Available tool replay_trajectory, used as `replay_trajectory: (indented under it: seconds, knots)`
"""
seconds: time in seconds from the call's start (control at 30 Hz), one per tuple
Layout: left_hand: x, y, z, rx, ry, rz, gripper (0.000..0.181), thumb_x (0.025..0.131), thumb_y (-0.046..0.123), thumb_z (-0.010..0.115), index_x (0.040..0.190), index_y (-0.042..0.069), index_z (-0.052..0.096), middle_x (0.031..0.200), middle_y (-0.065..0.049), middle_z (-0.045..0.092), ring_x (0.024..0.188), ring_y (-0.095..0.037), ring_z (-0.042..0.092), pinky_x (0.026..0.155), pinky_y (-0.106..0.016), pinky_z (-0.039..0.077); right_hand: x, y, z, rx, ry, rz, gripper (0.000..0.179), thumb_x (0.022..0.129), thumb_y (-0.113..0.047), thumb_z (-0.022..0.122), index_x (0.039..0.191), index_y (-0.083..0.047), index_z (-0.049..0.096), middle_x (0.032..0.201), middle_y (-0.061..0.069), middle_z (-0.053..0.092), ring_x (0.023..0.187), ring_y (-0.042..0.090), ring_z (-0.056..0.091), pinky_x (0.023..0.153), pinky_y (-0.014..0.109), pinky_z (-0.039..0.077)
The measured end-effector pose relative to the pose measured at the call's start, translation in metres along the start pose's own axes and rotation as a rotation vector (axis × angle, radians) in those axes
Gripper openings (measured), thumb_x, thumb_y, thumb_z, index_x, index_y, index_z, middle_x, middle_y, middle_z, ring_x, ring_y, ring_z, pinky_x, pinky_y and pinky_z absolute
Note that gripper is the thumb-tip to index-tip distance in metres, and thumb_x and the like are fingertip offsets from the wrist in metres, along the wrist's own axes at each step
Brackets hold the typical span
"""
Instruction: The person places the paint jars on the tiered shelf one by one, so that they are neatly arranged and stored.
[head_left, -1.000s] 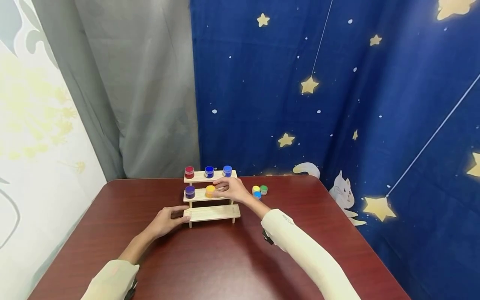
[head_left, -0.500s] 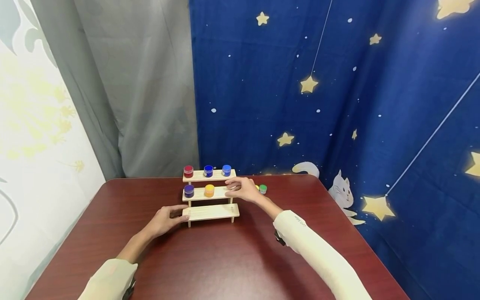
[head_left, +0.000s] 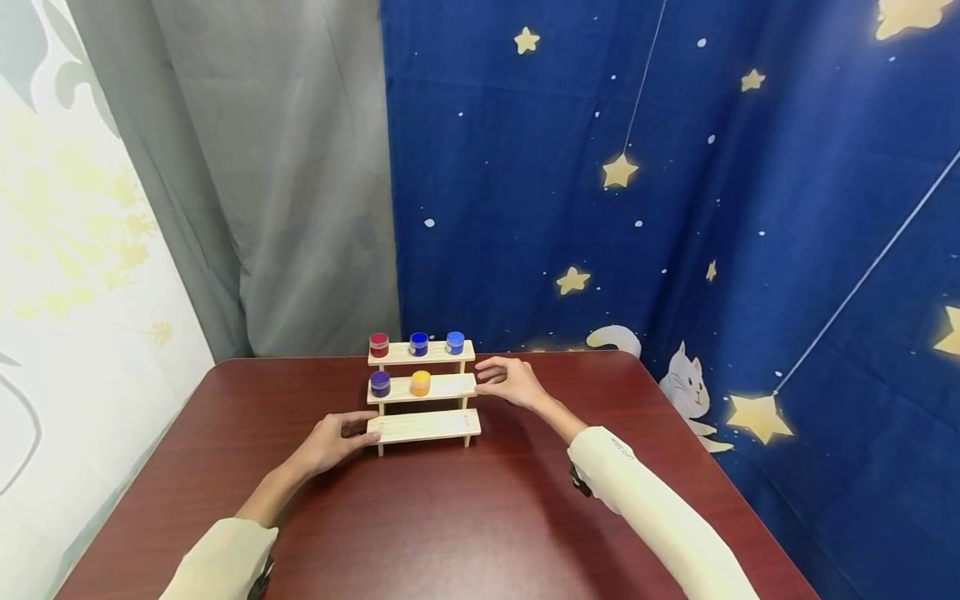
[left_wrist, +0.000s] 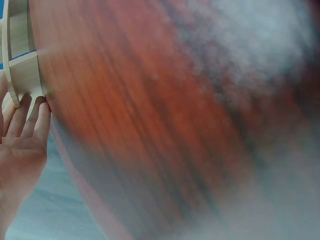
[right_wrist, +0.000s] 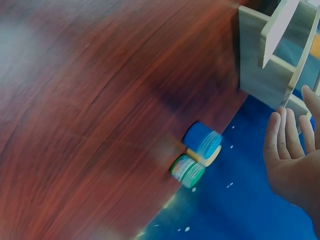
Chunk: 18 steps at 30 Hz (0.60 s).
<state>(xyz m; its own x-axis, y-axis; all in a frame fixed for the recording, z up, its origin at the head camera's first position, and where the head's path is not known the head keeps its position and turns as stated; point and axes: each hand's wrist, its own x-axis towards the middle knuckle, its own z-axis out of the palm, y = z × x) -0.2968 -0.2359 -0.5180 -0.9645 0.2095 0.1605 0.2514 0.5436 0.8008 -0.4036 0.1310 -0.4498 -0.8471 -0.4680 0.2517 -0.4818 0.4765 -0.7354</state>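
Note:
A three-tier wooden stand (head_left: 422, 426) bears small paint jars. Dark red (head_left: 379, 345), dark blue (head_left: 418, 343) and lighter blue (head_left: 455, 342) jars line its top tier. A purple jar (head_left: 381, 383) and a yellow-orange jar (head_left: 421, 382) are on the middle tier. At the left end of the lowest tier, my left hand (head_left: 330, 442) grips the board between thumb and fingers; in the left wrist view the fingertips meet the stand's side panel (left_wrist: 26, 75). My right hand (head_left: 517, 383), fingers relaxed and holding nothing, hovers by the right end of the middle tier.
Beyond my right hand, a blue jar (right_wrist: 201, 139), a green jar (right_wrist: 187, 171) and a partly covered yellow jar (right_wrist: 212, 157) cluster near the back edge of the reddish-brown table (head_left: 450, 517). A blue starry curtain (head_left: 510, 167) and a grey curtain (head_left: 300, 183) hang behind.
My right hand has left the yellow-orange jar on the middle tier and moved right, past the shelf's end, covering the loose jars in the head view. My left hand stays in place.

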Motion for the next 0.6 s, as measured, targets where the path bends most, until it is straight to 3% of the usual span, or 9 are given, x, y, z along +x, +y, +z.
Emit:
replay_trajectory:
  seconds: [0.17,0.43,0.6]
  knots:
    - [0.002,-0.001,0.0,-0.012,-0.006,-0.004,0.049,0.095,0.029,0.079,0.134,0.001,0.068,0.126,-0.021,0.071,0.114,-0.031,0.07,0.083,-0.03,0.059,-0.007,0.013,-0.013,-0.038,0.05,0.016,0.041,0.085,-0.012,0.088,0.122,-0.002,0.074,0.11,0.02,0.076,0.099,0.033,0.075,0.089,0.042,0.06]
    - [0.001,0.0,0.0,-0.026,-0.012,-0.002,0.05,0.095,0.028,0.079,0.135,0.0,0.067,0.127,-0.022,0.07,0.115,-0.032,0.069,0.083,-0.029,0.058,-0.02,0.031,-0.031,-0.036,0.093,0.027,0.039,0.084,-0.006,0.087,0.12,0.001,0.073,0.109,0.025,0.075,0.097,0.037,0.075,0.082,0.034,0.061]
    - [0.0,0.0,0.0,-0.023,-0.014,0.004,0.049,0.095,0.027,0.079,0.134,0.0,0.067,0.127,-0.022,0.07,0.115,-0.032,0.069,0.082,-0.029,0.058,-0.024,0.043,-0.035,-0.04,0.123,0.066,0.039,0.084,-0.003,0.087,0.12,0.003,0.073,0.108,0.025,0.075,0.095,0.036,0.076,0.082,0.037,0.061]
